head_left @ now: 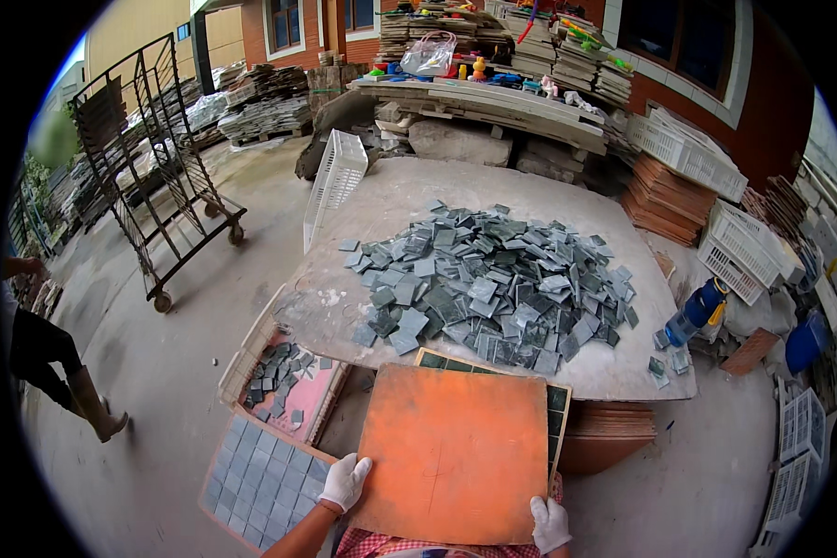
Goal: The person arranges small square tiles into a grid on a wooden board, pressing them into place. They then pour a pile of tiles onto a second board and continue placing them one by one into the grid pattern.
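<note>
Here, two white-gloved hands — left hand (345, 482) and right hand (550, 524) — each close around a near corner of an orange board (453, 453), held flat over a tile-filled tray (556, 400), seemingly covering it, beside the grey tile heap (493, 284) on the table (381, 200).

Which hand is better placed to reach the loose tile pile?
Probably neither: the left hand and right hand both grip the orange board's near edge, and the tile pile lies straight ahead of both.
</note>
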`<state>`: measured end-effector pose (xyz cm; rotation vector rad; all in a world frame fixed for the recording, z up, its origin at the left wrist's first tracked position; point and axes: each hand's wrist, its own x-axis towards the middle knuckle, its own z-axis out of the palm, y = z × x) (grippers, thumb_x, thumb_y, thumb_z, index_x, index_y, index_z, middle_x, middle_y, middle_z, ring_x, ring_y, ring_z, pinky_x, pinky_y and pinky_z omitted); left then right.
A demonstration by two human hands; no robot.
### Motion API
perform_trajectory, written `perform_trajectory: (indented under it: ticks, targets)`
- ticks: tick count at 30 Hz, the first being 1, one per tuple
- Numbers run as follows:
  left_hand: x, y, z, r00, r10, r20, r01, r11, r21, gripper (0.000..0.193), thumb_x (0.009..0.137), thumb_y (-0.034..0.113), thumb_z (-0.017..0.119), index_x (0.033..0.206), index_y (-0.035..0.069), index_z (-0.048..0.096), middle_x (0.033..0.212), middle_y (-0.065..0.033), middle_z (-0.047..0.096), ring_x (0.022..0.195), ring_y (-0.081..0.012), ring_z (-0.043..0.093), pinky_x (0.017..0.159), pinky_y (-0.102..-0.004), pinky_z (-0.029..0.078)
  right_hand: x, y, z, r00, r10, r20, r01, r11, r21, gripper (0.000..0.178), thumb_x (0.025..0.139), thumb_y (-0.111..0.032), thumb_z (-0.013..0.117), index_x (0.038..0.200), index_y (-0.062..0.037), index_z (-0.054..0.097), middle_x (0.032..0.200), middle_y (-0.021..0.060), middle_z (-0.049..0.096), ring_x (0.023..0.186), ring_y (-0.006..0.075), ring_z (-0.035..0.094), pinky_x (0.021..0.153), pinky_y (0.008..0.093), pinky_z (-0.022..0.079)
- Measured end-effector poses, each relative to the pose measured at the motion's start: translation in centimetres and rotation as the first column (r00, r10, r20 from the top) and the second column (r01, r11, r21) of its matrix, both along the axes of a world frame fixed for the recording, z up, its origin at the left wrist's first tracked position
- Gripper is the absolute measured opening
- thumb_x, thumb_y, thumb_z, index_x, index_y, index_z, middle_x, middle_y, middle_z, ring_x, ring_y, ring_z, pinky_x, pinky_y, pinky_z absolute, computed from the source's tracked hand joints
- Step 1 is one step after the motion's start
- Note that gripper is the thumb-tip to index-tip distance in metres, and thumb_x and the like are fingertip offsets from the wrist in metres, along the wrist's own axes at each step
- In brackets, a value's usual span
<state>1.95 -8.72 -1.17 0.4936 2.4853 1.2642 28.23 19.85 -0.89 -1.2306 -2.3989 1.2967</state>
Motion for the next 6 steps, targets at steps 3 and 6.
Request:
perform_trajectory:
  ticks: [3,6]
  targets:
    - [-1.1,1.6,1.0,0.999,-0.049,-0.015,0.047,0.997,-0.068,0.042,0.094,0.038,0.051,0.08,-0.001,0.053,0.077,-0.028,0.054,0.078,-0.0467,0.053,0.063,-0.0441,0.042,-0.5,-0.4,-0.2,0.99,-0.1,-0.095,0.098,0.995,-0.019,0.043,0.09,-0.037,0.052,0.078,0.0043,0.059,0.063,0.0164,0.058,0.057,0.028,0.057,0.056,0.0419,0.044]
    - [-2.1,2.8,0.1,0.976,-0.16,-0.147,0.148,0.985,-0.091,0.042,0.092,0.04,0.054,0.083,-0.001,0.052,0.079,-0.0302,0.054,0.08,-0.0473,0.052,0.065,-0.0479,0.041,-0.2,-0.3,3.1,0.969,-0.08,0.235,0.159,0.928,-0.337,0.055,0.089,-0.047,0.053,0.127,-0.0066,0.052,0.119,0.0184,0.06,0.111,0.0352,0.057,0.094,0.0462,0.045]
